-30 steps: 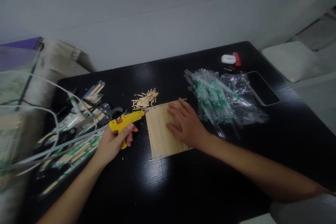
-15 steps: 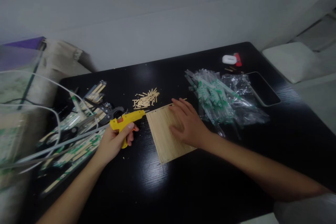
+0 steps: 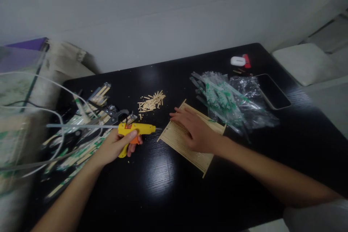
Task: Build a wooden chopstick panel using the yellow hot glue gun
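Observation:
My left hand (image 3: 119, 144) is closed round a yellow hot glue gun (image 3: 141, 128), fingers near its orange trigger. A long pale glue stick (image 3: 84, 126) juts from its back end. The gun's nozzle points right, close to the left corner of a flat panel of thin wooden sticks (image 3: 174, 137). Across that panel lies my right hand (image 3: 194, 130), fingers stretched out over its upper part. The panel rests turned at an angle on the black table, with stick ends poking past its corners.
Behind the panel is a pile of short cut sticks (image 3: 152, 101). Wrapped sticks (image 3: 89, 152) and dark-handled cutters (image 3: 119, 116) lie to the left among white cables. On the right are plastic wrappers (image 3: 223, 98), a phone (image 3: 273, 91) and a white case (image 3: 237, 61).
The stick panel has been turned and moved right under my right hand. My left hand has shifted the glue gun slightly right and down, its nozzle now more level.

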